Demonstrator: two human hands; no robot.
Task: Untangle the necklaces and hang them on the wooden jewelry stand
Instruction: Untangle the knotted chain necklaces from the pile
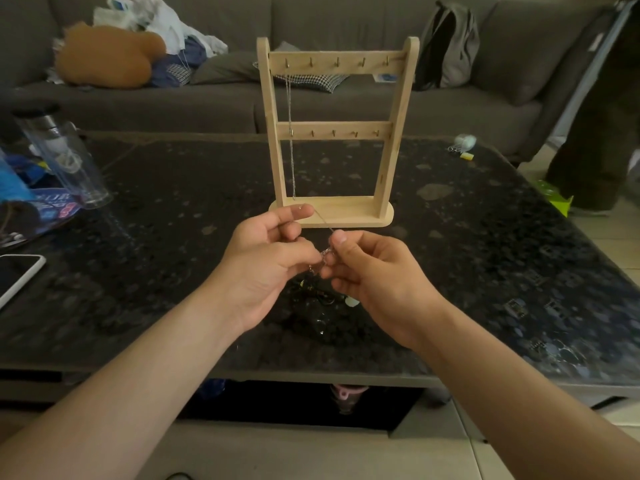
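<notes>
hands [273,258] pinching chain [323,221], dark table [485,237], sofa [173,105]

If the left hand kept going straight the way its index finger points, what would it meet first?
Most likely the base of the wooden jewelry stand: the left hand points its index fingertip forward and right, close to the base's near left edge. Depth is unclear; it may pass just above.

Both hands meet above the dark worktop [485,237], just in front of the wooden jewelry stand [334,133]. The left hand [266,258] and right hand [374,271] pinch a thin silver chain [323,220] between their fingers [341,237], a small knot at their tips. One necklace [290,133] hangs from the stand's top-left hook. At nine o'clock lies a phone [17,275]; at ten o'clock, a clear bottle [65,157].
</notes>
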